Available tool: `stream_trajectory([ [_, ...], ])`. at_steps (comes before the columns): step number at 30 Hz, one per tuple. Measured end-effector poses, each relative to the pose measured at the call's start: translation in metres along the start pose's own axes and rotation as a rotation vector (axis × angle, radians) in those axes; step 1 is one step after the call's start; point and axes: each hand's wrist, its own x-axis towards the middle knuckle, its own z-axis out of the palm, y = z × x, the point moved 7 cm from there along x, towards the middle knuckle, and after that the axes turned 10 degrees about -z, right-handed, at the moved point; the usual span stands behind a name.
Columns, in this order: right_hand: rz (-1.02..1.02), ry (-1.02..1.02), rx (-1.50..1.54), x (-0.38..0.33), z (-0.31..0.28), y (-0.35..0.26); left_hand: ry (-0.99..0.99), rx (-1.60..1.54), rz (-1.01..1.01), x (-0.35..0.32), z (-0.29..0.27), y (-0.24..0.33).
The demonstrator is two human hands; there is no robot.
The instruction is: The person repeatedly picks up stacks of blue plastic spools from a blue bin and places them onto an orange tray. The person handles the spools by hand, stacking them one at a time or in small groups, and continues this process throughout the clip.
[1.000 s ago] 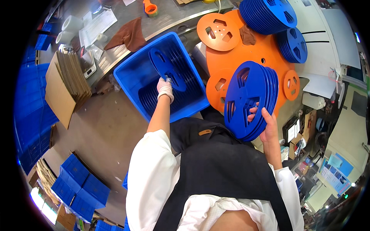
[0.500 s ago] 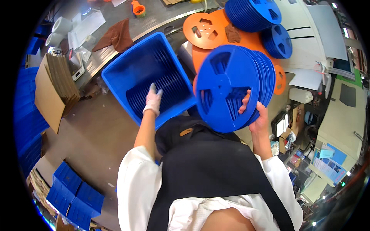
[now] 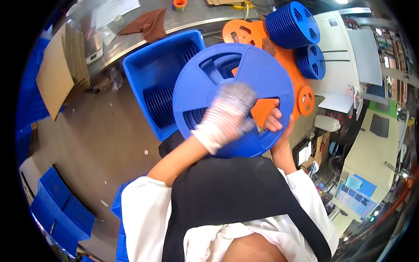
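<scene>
A large blue plastic reel with wide cutouts is held in front of my body, its flat face toward me. My right hand grips it at the right rim, fingers curled through a cutout. Over the middle of the face is my gloved left hand, smeared by motion, so its fingers cannot be read. Whether more reels lie behind the front one is partly hidden. Left of the reel stands a blue bin holding a row of blue reels on edge; the held reel covers part of it.
Beyond the reel, an orange surface carries an orange reel and two blue reel stacks. A metal bench with a brown cloth runs along the back. Cardboard sheets stand at left; blue crates lie lower left.
My left hand has left the reels in the bin and moved right, across the held reel's face. The held reel has shifted left and now overlaps the bin; its right-hand grip continues.
</scene>
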Motion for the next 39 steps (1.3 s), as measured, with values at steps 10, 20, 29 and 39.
stream_trajectory([
  [10,0.022,0.073,-0.099,0.012,0.009,0.012,0.106,0.118,-0.096,-0.107,0.023,-0.129],
  [20,0.079,0.19,-0.224,0.051,0.043,0.023,0.14,-0.031,-0.038,-0.129,0.01,-0.113],
  [29,0.117,0.456,-0.711,0.048,0.014,-0.009,0.374,-1.867,-0.81,-0.174,0.028,-0.175],
  [39,0.149,0.445,-0.739,0.032,-0.018,-0.053,0.463,-2.014,-0.784,-0.177,0.051,-0.197],
])
